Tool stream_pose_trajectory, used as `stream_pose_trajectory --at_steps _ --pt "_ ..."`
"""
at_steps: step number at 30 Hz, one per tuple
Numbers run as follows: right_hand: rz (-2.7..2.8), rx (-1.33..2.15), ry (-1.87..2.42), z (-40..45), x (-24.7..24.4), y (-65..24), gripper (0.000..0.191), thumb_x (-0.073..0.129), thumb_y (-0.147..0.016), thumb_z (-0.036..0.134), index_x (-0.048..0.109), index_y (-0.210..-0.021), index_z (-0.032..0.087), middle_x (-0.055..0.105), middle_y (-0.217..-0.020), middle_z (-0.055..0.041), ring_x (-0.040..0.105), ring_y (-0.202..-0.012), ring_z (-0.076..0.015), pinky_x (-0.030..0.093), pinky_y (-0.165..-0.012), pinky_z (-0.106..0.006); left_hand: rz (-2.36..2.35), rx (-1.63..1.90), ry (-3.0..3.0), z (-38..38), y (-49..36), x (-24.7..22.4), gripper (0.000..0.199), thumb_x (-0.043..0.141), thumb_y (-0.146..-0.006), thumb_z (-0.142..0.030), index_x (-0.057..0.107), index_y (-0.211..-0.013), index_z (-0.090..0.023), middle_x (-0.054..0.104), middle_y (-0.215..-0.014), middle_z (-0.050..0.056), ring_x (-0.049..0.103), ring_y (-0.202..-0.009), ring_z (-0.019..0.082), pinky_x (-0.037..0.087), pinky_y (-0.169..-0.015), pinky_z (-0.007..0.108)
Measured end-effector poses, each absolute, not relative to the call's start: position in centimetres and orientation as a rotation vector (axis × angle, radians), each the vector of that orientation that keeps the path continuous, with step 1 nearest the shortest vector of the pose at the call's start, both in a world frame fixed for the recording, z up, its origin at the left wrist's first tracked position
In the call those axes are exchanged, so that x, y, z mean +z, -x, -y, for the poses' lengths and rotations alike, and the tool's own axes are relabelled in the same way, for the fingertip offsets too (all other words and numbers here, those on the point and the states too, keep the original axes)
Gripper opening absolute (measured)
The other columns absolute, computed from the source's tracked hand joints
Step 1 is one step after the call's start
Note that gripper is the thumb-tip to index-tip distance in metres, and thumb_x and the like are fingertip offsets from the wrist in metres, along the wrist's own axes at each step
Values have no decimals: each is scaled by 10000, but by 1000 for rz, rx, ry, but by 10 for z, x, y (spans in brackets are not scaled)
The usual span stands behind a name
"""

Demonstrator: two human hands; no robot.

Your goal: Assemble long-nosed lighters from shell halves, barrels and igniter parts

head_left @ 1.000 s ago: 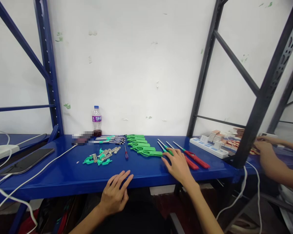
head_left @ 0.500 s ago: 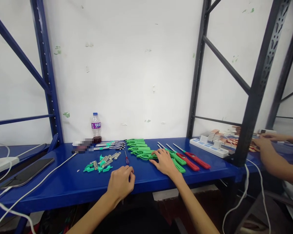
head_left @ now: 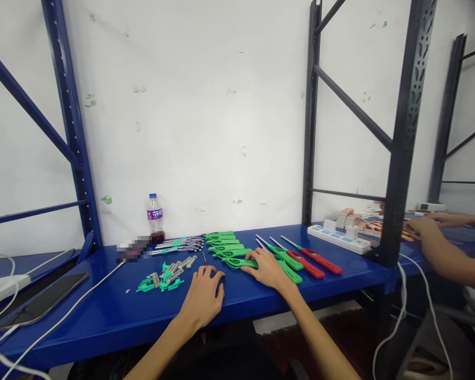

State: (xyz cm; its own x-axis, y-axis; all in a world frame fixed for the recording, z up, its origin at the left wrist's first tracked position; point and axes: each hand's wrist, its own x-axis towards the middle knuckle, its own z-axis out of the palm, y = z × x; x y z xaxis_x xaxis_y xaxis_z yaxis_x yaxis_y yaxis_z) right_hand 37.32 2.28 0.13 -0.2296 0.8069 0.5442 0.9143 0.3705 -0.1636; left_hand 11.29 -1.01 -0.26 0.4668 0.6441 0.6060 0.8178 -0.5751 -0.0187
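My left hand [head_left: 203, 296] is over the table near its front edge, fingers apart and bent. Its fingertips reach over the handle of a small screwdriver [head_left: 205, 258], whose thin shaft points away from me. To the right, my right hand [head_left: 268, 270] has its thumb and fingers around the end of a green lighter handle [head_left: 236, 263], the nearest in a column of green handles [head_left: 221, 240]. Right of that hand lie long-necked lighters, some green [head_left: 292, 259] and two red [head_left: 321, 260]. Teal trigger parts [head_left: 170, 284] and clear fuel tanks [head_left: 176, 272] lie left of the screwdriver.
Metal lighter tubes [head_left: 178, 245] lie at the back beside a drink bottle [head_left: 155, 219]. A phone [head_left: 45, 300] and white cables [head_left: 75, 301] are on the left. A power strip [head_left: 338, 240] sits by the black rack post [head_left: 398, 158]. Another person's arm [head_left: 447, 253] works at the far right.
My left hand has loosened from a curled shape and its fingers now spread over the screwdriver handle. My right hand has closed in around the nearest green handle. The view has tilted slightly.
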Motion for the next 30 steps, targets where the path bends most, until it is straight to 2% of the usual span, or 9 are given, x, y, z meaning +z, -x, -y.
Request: stream_pose_trajectory --at_steps 3,4,6,8,10,11,13,21,30 --pt "2067 -231 1459 -19 4 -371 340 684 -983 513 714 -1173 232 706 -1172 -91 676 -1137 -282 540 -1007 -450 1291 -815 2364 4 -112 -9 398 527 -1008 -355 685 -1344 -211 568 -1482 195 473 -1403 422 438 -1079 624" --pt "2058 -227 1452 -17 5 -370 357 669 -982 542 716 -1180 249 702 -1188 -94 669 -1160 -284 524 -1029 -437 1319 -811 2354 1 -112 -11 474 526 -1012 -436 650 -1410 -210 515 -1545 211 413 -1455 459 409 -1094 659" --pt "2043 -226 1441 -13 7 -370 430 603 -1004 590 688 -1285 276 656 -1340 -106 620 -1278 -292 481 -1095 -434 1374 -787 2354 -5 -112 -16 653 490 -1006 -608 564 -1524 -216 434 -1624 234 307 -1521 523 369 -1098 714" --pt "2025 -229 1442 -10 9 -370 551 521 -1022 643 586 -1464 319 522 -1554 -114 464 -1471 -327 406 -1179 -480 1415 -747 2376 -10 -111 -19 797 438 -980 -739 493 -1585 -223 390 -1661 241 224 -1555 553 339 -1108 743" --pt "2005 -230 1461 -10 10 -370 672 458 -1028 681 402 -1619 365 321 -1712 -102 230 -1602 -375 319 -1232 -561 1441 -703 2405 -13 -111 -20 873 403 -959 -800 440 -1617 -227 357 -1684 235 170 -1575 548 305 -1137 748" --pt "1993 -228 1475 -10 10 -370 717 437 -1030 691 311 -1661 375 233 -1753 -97 134 -1625 -397 287 -1240 -600 1453 -684 2417 -14 -110 -21 893 392 -955 -814 416 -1628 -227 337 -1696 230 149 -1582 541 289 -1152 744" --pt "1975 -219 1508 -12 9 -370 771 419 -1028 701 204 -1693 377 113 -1786 -93 39 -1629 -436 255 -1239 -649 1475 -652 2434 -15 -110 -21 919 375 -951 -828 379 -1643 -223 297 -1713 222 120 -1588 530 267 -1173 738" --pt "1983 -172 1570 -12 8 -367 723 434 -1014 722 218 -1663 486 -68 -1799 -25 6 -1613 -494 238 -1231 -684 1554 -586 2483 -13 -110 -19 966 343 -942 -851 298 -1668 -216 168 -1752 193 5 -1591 526 224 -1193 743" --pt "1972 -153 1594 -15 6 -368 696 389 -1018 741 249 -1654 495 -39 -1800 -21 28 -1614 -495 245 -1223 -695 1662 -504 2527 1 -115 -2 1017 277 -926 -890 245 -1674 -202 46 -1755 187 -77 -1588 477 154 -1249 694"
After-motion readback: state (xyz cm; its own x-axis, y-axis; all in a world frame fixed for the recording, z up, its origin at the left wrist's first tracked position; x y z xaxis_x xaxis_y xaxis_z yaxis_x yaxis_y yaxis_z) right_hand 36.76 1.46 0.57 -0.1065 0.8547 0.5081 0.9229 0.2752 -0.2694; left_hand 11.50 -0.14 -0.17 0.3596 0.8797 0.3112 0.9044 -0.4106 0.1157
